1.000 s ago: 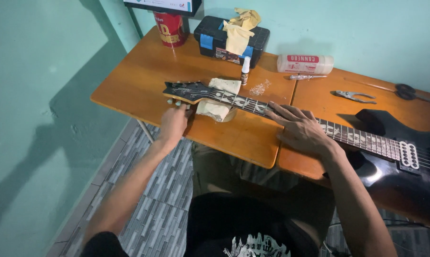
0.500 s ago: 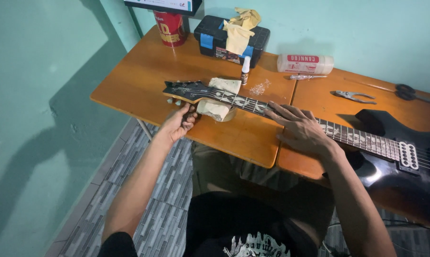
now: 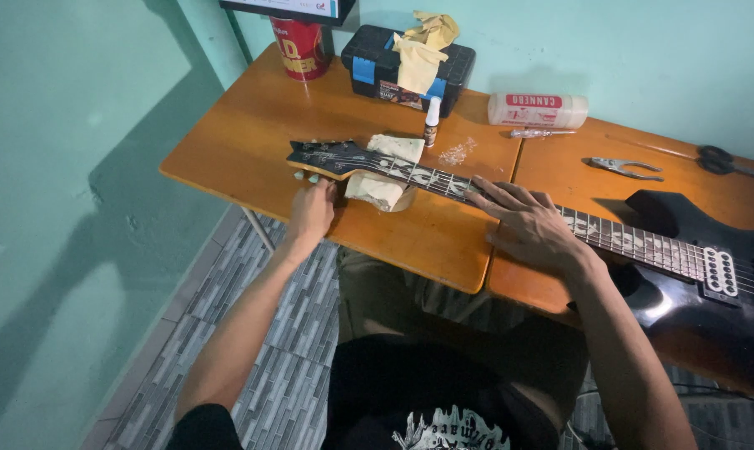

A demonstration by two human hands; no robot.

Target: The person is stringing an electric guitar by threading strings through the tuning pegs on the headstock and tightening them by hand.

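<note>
Black elec. guitar (image 3: 685, 258) flat across tabletop (image 3: 235, 142), headstock (image 3: 327, 157) near front-left edge, left hand (image 3: 312, 212) pinching a tuning peg, right hand (image 3: 533, 227) spread flat on neck w/ fingers apart, neck resting on folded cloth (image 3: 381, 179)

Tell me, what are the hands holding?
The left hand pinches a tuning peg on the guitar headstock; the right hand presses flat on its neck.

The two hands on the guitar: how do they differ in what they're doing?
The left hand curls at the headstock, fingers on the tuning pegs at its near edge; the right hand lies flat and spread across the neck. The left sits at the guitar's end, the right midway toward the black body. Both touch the same guitar.
</note>
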